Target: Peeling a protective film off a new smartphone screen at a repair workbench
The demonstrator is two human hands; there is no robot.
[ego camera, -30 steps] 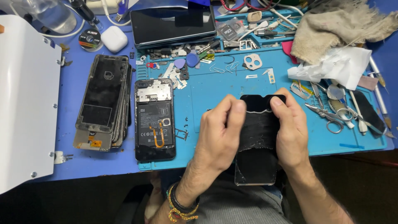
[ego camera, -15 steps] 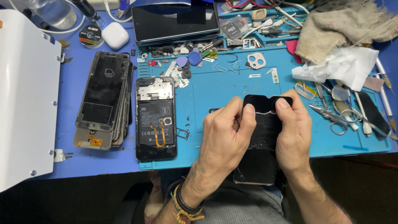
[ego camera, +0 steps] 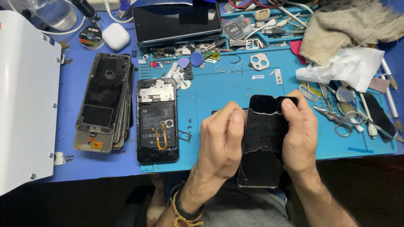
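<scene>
— Where is the black phone screen [ego camera: 263,143]?

— At the surface's [ego camera: 235,90] near edge, long axis running away from the person, lower end overhanging the edge.

— And the hands?

— Left hand [ego camera: 221,143] pinches its left side, right hand [ego camera: 299,136] its right, thumb at the top corner. Both grips are closed on it, equally near.

My blue workbench [ego camera: 84,168] carries a lighter blue mat [ego camera: 235,88] under bright overhead light; below its edge the floor [ego camera: 84,206] lies dark.
</scene>
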